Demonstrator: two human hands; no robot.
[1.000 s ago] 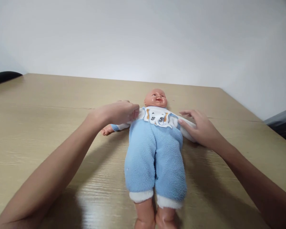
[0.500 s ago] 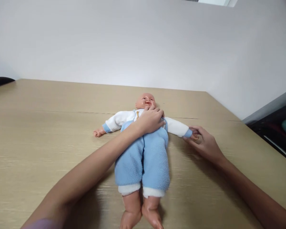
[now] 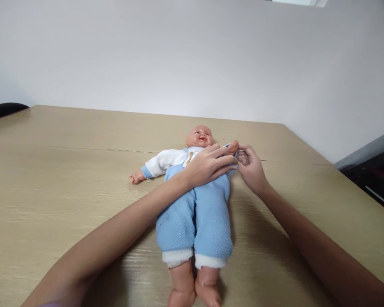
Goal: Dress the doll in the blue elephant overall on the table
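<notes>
A baby doll (image 3: 213, 221) in a white top and light blue trousers lies on its back, its feet towards me. Across its chest rests my left hand (image 3: 208, 164), with the fingers reaching around the doll's bent arm on the right. My right hand (image 3: 251, 168) pinches the blue sleeve cuff (image 3: 233, 168) beside the doll's small hand (image 3: 233, 147), which points up. My left fingers and the cuff partly hide that arm. The doll's other arm (image 3: 161, 162) lies stretched out to the left.
The doll lies on a wide wooden table (image 3: 67, 179) with a seam across it. A pale wall (image 3: 179, 55) rises behind its far edge. Dark objects stand past the table at the far left (image 3: 6, 110) and the right (image 3: 374, 175).
The doll's arm on the right, stretched out before, is now bent in over the chest. My right hand has moved inward and up with it, and my left fingers have reached right onto that arm.
</notes>
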